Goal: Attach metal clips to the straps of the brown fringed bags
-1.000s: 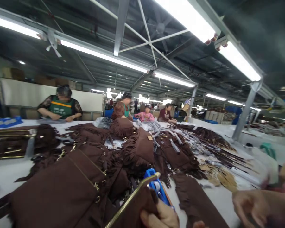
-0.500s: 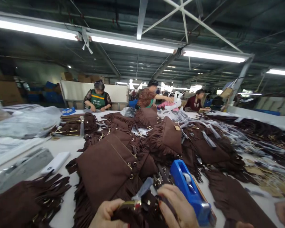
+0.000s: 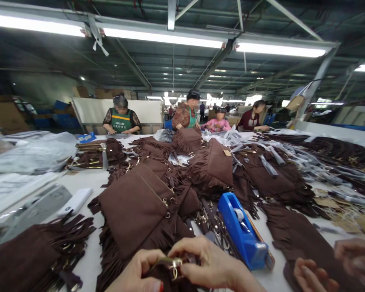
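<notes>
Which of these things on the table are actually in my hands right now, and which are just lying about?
In hand:
- left hand and right hand, pinching a gold metal clasp
- brown fringed bag under that clasp

Lying about:
- blue tape dispenser
- white power bank
- pile of brown bags
- plastic sleeves

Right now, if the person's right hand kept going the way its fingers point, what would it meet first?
The right hand points left, pinching a small gold metal clasp. Straight on, it would likely meet the left hand first, whose fingers hold the same clasp.
</notes>
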Action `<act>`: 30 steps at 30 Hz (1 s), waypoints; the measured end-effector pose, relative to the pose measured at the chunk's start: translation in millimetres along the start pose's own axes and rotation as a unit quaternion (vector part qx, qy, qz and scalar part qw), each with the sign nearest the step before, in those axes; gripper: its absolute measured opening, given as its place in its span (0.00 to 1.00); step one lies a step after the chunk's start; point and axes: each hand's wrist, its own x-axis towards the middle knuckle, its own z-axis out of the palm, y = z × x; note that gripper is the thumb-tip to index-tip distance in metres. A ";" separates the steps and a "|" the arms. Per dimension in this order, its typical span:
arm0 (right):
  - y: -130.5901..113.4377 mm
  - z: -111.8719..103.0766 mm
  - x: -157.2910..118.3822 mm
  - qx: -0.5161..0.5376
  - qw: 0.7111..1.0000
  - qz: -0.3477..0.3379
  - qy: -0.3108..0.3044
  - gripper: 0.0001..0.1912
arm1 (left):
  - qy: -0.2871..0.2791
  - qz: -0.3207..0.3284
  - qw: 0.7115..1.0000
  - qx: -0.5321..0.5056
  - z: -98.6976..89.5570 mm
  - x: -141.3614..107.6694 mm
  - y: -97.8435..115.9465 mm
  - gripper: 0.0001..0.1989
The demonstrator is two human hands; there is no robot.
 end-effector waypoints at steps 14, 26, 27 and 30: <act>9.9 21.5 -14.2 -0.207 0.938 -0.192 0.200 0.06 | -0.010 0.002 1.000 -0.022 8.1 8.2 5.0 0.18; 29.0 43.0 -27.3 -0.211 0.959 -0.088 0.167 0.14 | 0.050 -0.084 0.995 -0.021 21.4 15.8 12.8 0.15; 26.8 41.8 -29.1 -0.195 0.968 -0.061 0.142 0.13 | 0.049 -0.088 0.995 -0.021 22.0 15.8 12.3 0.15; 26.8 40.4 -29.8 -0.333 0.917 -0.126 0.179 0.11 | 0.057 -0.105 0.992 -0.042 25.4 17.6 9.5 0.16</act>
